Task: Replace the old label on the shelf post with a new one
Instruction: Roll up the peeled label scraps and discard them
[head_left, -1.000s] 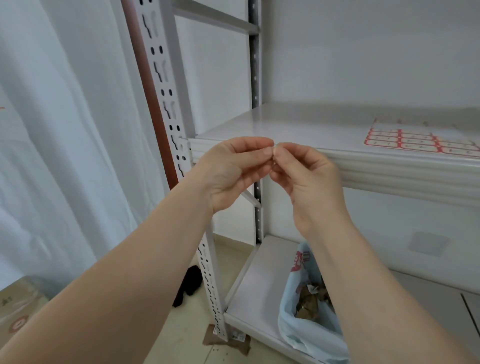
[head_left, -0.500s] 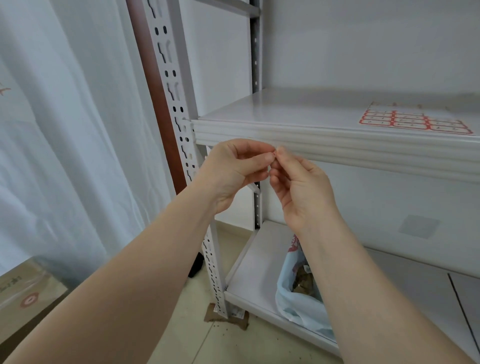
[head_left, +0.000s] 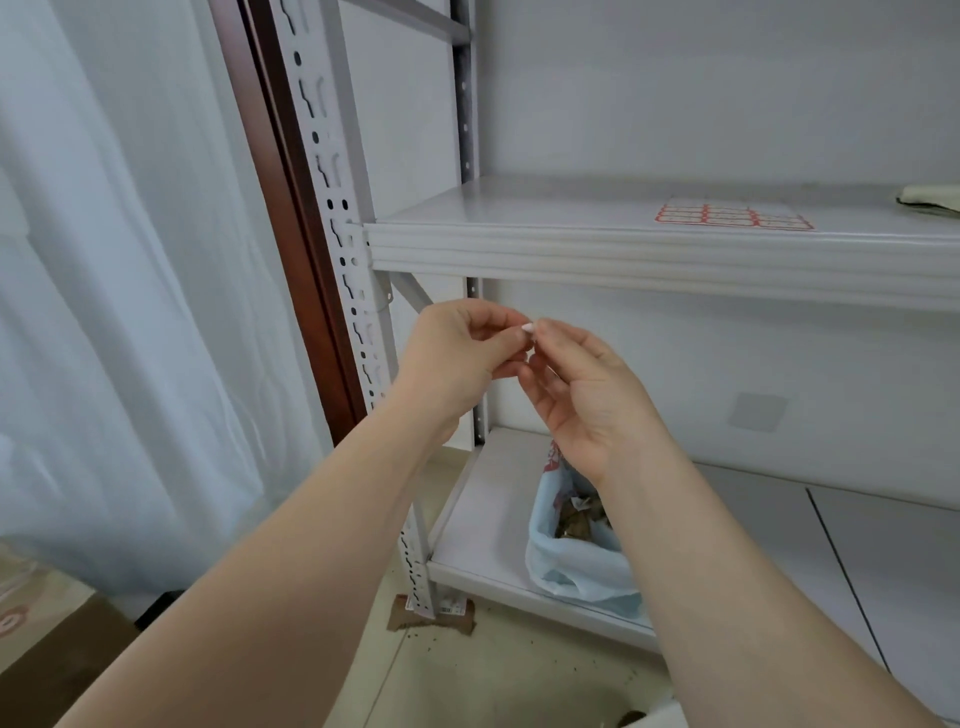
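The white metal shelving unit (head_left: 649, 249) fills the view from 12 to 4 o'clock, its right end cut off by the frame edge. Its perforated front shelf post (head_left: 343, 218) runs from 12 down to 6 o'clock, the lower stretch hidden behind the left forearm. A white curtain (head_left: 119, 312) covers 9 o'clock. On the lower shelf at 5 o'clock sits a pale blue plastic bag (head_left: 576, 566) of brownish scraps, partly hidden by the right wrist. On the middle shelf at 1 o'clock lies a sheet of red-bordered labels (head_left: 732, 215).

At centre, the left hand (head_left: 457, 358) and right hand (head_left: 582, 395) meet fingertip to fingertip, both curled and pinching a tiny white scrap (head_left: 529, 327); whether it is a label is too small to tell. No label can be made out on the post.

Since half a second ago the shelf edge has risen in view, and the hands now sit below it, not against it.
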